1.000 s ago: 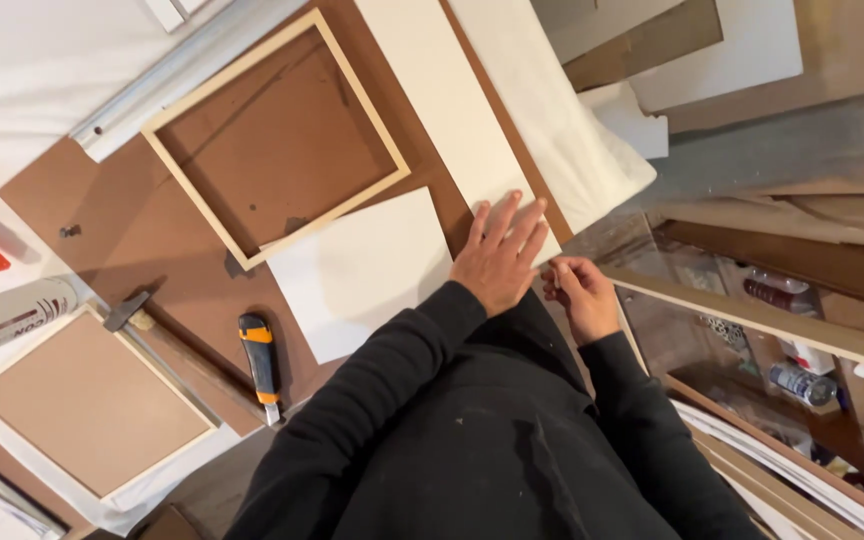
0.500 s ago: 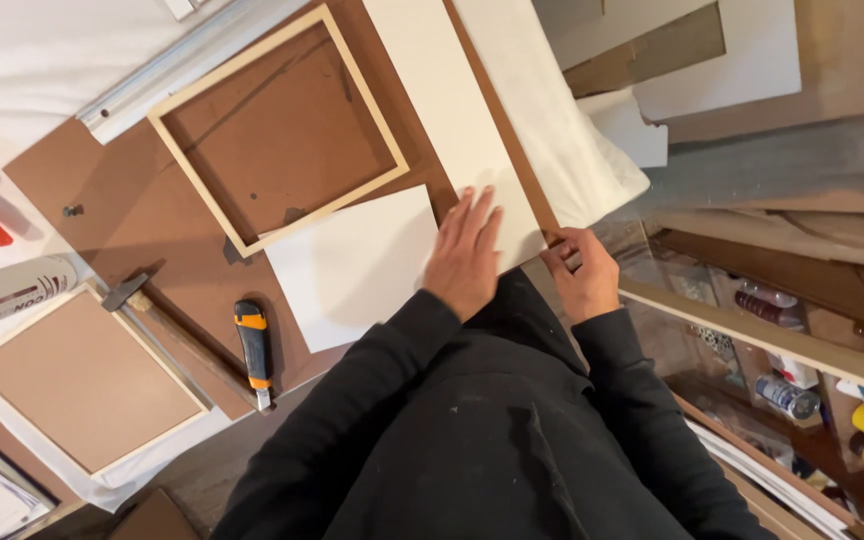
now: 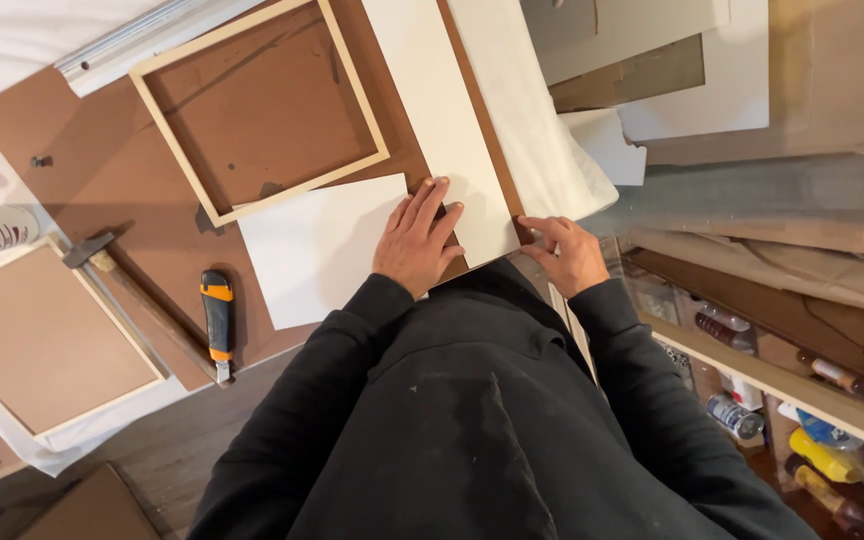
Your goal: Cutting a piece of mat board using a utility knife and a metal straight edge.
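My left hand [image 3: 418, 242] lies flat, fingers spread, on the near end of a long white board strip [image 3: 439, 110] that runs away from me across the brown worktop [image 3: 72, 150]. My right hand [image 3: 568, 252] is curled at the strip's near right corner at the table edge; whether it pinches something small I cannot tell. A white rectangular sheet [image 3: 317, 246] lies just left of my left hand, touching it. Beyond that sits an empty pale wooden frame [image 3: 258, 108]. Black sleeves cover both arms.
An orange and black utility knife [image 3: 217, 322] and a hammer [image 3: 137, 298] lie at the left. A second framed brown panel [image 3: 44, 338] sits far left. White cloth [image 3: 542, 140] drapes the right edge. Shelves with bottles [image 3: 812, 440] stand at right.
The view has shifted slightly. My left hand slid a little left along the strip's near end, and my right hand moved in toward the strip's corner.
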